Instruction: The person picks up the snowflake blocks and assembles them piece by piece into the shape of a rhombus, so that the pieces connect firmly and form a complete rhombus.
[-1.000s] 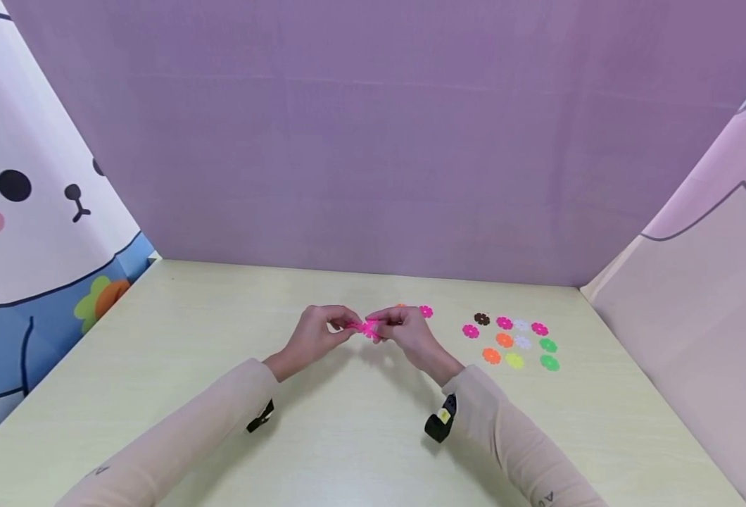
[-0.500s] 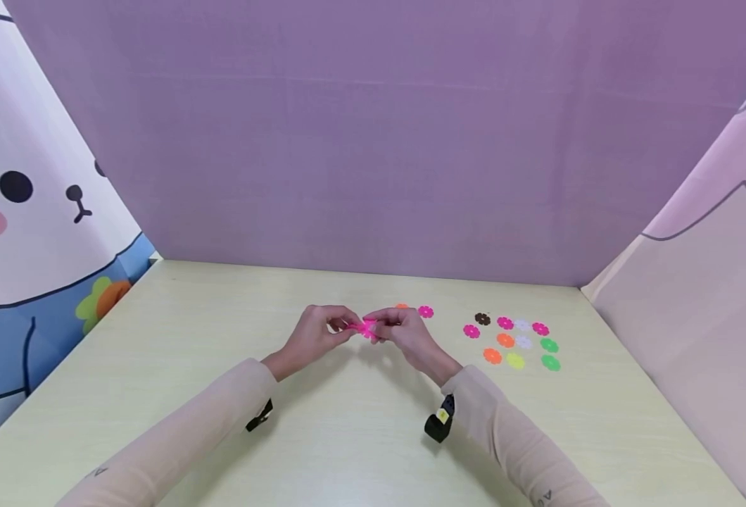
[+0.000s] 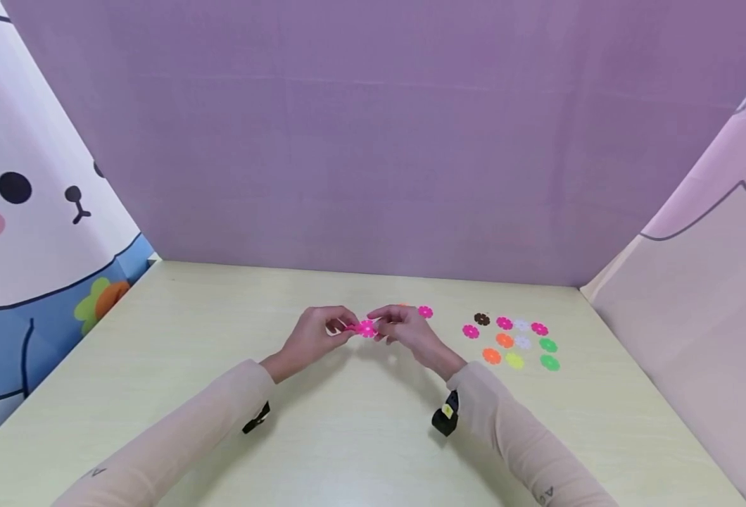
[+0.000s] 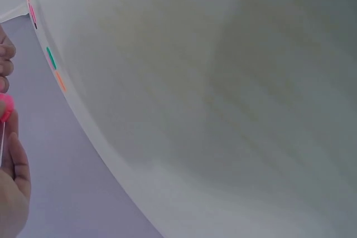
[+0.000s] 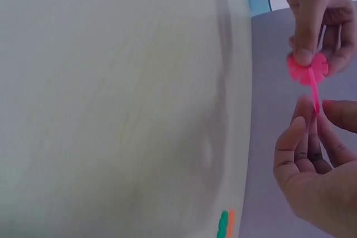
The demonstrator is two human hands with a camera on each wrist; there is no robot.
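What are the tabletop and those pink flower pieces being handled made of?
Tabletop: pale wood or wood-look laminate, can't tell which; faint grain, soft sheen. Pink flower pieces: probably thin, smooth plastic, judging by even, vivid colour and one's straight edge-on profile.

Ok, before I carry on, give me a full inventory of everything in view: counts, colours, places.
Smooth wood-look table: 1, pale, centre
Plain fabric backdrop: 1, purple, behind
Cartoon-printed left panel: 1, white and blue
Cartoon-printed right panel: 1, pink and cream
Held flat flower-shaped discs: 2, pink, seemingly joined, centre
Loose flat flower-shaped pink discs: 4, right half
Orange discs: at least 3, right half, one partly hidden
Green discs: at least 2, far right
White discs: 2, right
Yellow disc: 1, right
Brown disc: 1, right
Wrist devices: 2, black, one per wrist
Sleeves: 2, beige, forearms
Left hand: 1, pinching a held disc
Right hand: 1, beside the other, grip unclear
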